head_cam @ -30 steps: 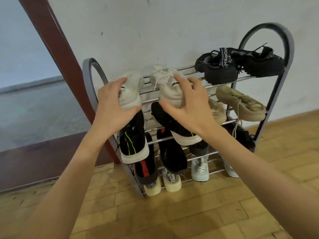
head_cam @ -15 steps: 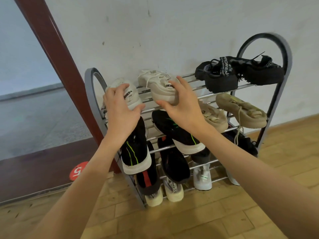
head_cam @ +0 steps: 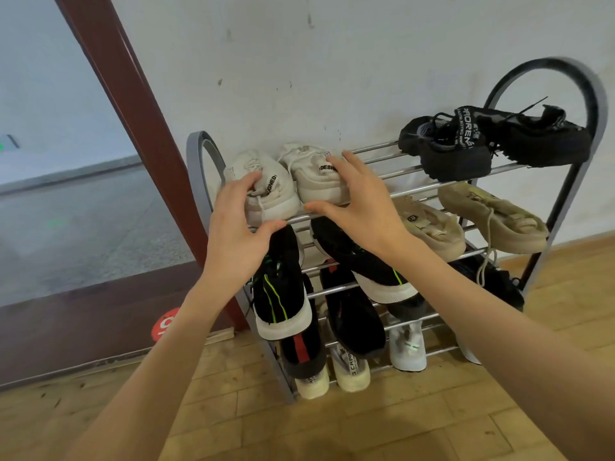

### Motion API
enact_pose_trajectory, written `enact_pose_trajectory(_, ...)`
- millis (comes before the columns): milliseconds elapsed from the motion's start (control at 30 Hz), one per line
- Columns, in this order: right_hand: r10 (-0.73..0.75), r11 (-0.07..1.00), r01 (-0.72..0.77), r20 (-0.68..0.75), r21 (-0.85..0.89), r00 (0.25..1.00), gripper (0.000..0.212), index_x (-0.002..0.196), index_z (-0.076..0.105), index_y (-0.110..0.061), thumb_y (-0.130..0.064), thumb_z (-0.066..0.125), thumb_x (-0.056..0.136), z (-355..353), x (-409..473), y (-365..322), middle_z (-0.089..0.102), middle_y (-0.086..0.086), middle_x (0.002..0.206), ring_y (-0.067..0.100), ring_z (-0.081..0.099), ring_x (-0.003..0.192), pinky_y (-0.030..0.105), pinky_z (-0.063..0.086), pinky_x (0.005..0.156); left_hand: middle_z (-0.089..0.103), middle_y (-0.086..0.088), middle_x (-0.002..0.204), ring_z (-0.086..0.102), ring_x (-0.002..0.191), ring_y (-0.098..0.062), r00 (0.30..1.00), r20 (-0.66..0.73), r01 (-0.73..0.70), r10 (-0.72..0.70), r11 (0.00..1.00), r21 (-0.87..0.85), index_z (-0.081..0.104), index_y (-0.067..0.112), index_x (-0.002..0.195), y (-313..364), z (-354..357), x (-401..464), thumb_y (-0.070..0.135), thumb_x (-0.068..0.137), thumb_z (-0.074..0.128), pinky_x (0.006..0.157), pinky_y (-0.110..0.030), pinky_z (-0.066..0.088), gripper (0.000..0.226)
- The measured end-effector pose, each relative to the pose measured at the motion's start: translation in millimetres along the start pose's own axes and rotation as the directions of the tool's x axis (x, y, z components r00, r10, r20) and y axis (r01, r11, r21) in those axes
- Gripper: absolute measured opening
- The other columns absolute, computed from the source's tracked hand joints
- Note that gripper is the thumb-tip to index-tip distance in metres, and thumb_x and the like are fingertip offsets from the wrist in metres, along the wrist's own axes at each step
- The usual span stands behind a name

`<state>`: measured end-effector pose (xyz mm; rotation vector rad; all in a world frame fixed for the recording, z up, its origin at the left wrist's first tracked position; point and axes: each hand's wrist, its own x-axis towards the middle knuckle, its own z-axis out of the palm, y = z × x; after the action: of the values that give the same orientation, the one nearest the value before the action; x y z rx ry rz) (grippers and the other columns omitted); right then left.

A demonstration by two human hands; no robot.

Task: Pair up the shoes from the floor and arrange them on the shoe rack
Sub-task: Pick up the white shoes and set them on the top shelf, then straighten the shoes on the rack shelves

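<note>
Scuffed white wall [head_cam: 332, 61] and wood-plank floor [head_cam: 366, 427] frame a metal shoe rack [head_cam: 565, 201] with arched grey ends and chrome rails. On its top tier, at the left end, two off-white sneakers sit side by side, long axes running front to back, heels toward the camera, toes toward the wall. Left hand [head_cam: 238, 227] grips the left sneaker [head_cam: 266, 191] at its heel, thumb beneath. Right hand [head_cam: 357, 202] rests spread, fingers fairly straight, on the right sneaker [head_cam: 312, 174], whose tongue tab reads "DESIGNED".
</note>
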<state>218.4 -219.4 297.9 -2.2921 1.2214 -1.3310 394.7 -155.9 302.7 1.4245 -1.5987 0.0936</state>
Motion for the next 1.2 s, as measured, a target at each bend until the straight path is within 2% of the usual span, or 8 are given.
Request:
enact_pose_trajectory(133, -0.027, 0.999, 0.028, 0.053, -0.023, 0.998, 0.073, 0.146, 0.035, -0.014, -0.044, 0.065, 0.087, 1.3, -4.3, 3.6, 0.028, 0.014, 0.156, 0.027, 0.025, 0.144, 0.031, 0.023, 0.112, 0.050, -0.003, 0.127, 0.046, 0.121, -0.015, 1.000, -0.005, 0.009, -0.009, 0.999, 0.037, 0.047, 0.012, 0.136, 5.4, 0.1, -3.4, 0.009, 0.076, 0.076, 0.105, -0.028, 0.037, 0.067)
enact_pose_trajectory(333, -0.085, 0.996, 0.084, -0.013, -0.035, 0.996, 0.067, 0.134, 0.049, -0.009, -0.048, 0.068, 0.083, 3.7, -10.1, -3.3, 0.050, 0.014, 0.133, 0.030, 0.046, 0.122, 0.039, 0.040, 0.102, 0.045, -0.006, 0.130, 0.040, 0.122, -0.012, 0.999, -0.001, 0.043, -0.043, 0.994, 0.097, 0.042, 0.010, 0.140, 7.0, -4.5, -10.8, -0.001, 0.082, 0.067, 0.104, -0.015, 0.025, 0.065)
enact_pose_trajectory(567, -0.208, 0.966, 0.224, 0.125, -0.131, 0.970, 0.070, 0.154, 0.020, -0.019, -0.049, 0.046, 0.096, -24.8, -17.7, 16.9, 0.023, 0.016, 0.158, 0.029, 0.028, 0.143, 0.043, 0.025, 0.114, 0.013, -0.016, 0.155, 0.012, 0.146, -0.030, 0.989, -0.081, 0.142, -0.125, 0.959, 0.245, 0.029, 0.016, 0.148, 42.0, 6.2, -16.4, -0.002, 0.077, 0.060, 0.118, -0.044, 0.021, 0.079)
enact_pose_trajectory(767, -0.293, 0.911, 0.187, -0.255, -0.369, 0.922, 0.043, 0.133, 0.047, -0.003, -0.018, 0.052, 0.093, -114.9, -44.3, 94.8, 0.041, 0.023, 0.138, 0.031, 0.043, 0.126, 0.040, 0.040, 0.106, 0.029, -0.011, 0.149, 0.031, 0.134, -0.033, 0.984, -0.176, 0.032, 0.039, 0.923, 0.384, 0.051, 0.020, 0.131, 108.7, 40.2, -17.1, 0.024, 0.072, 0.067, 0.107, -0.051, 0.031, 0.061)
enact_pose_trajectory(867, -0.111, 0.927, -0.054, -0.407, -0.372, 0.907, 0.046, 0.134, 0.046, -0.007, -0.013, 0.054, 0.090, -158.4, -47.1, 133.4, 0.038, 0.023, 0.138, 0.035, 0.040, 0.125, 0.038, 0.036, 0.105, 0.033, -0.006, 0.145, 0.037, 0.130, -0.024, 0.986, 0.022, -0.164, 0.164, 0.951, 0.263, 0.048, 0.022, 0.133, 138.1, 80.8, 0.7, 0.032, 0.077, 0.068, 0.107, -0.043, 0.035, 0.060)
enact_pose_trajectory(967, 0.103, 0.879, -0.246, -0.341, -0.409, 0.934, 0.059, 0.144, 0.038, -0.017, -0.022, 0.062, 0.090, -185.4, -35.7, 165.4, 0.032, 0.023, 0.145, 0.043, 0.034, 0.130, 0.049, 0.030, 0.109, 0.028, -0.010, 0.148, 0.037, 0.133, -0.028, 0.949, 0.293, -0.150, 0.115, 0.984, 0.097, 0.030, 0.026, 0.146, 160.9, 128.2, 32.1, 0.046, 0.075, 0.072, 0.108, -0.038, 0.035, 0.084)
enact_pose_trajectory(1100, 0.189, 0.922, -0.222, -0.134, -0.317, 0.973, 0.067, 0.148, 0.032, -0.030, -0.033, 0.065, 0.089, -198.7, -22.8, 186.2, 0.040, 0.021, 0.139, 0.039, 0.046, 0.124, 0.050, 0.039, 0.108, 0.033, -0.013, 0.149, 0.036, 0.137, -0.031, 0.875, 0.484, 0.009, 0.002, 1.000, -0.020, 0.014, 0.027, 0.152, 167.8, 178.0, 68.0, 0.053, 0.070, 0.076, 0.109, -0.041, 0.036, 0.106)
enact_pose_trajectory(1200, 0.157, 0.918, -0.192, -0.124, -0.348, 0.980, 0.059, 0.146, 0.036, -0.030, -0.030, 0.060, 0.093, -199.4, -20.6, 190.3, 0.039, 0.022, 0.139, 0.041, 0.046, 0.123, 0.050, 0.038, 0.108, 0.040, -0.006, 0.151, 0.037, 0.137, -0.028, 0.896, 0.445, 0.008, 0.012, 0.999, -0.044, 0.024, 0.024, 0.151, 166.2, 200.5, 79.5, 0.044, 0.072, 0.077, 0.109, -0.043, 0.038, 0.097)
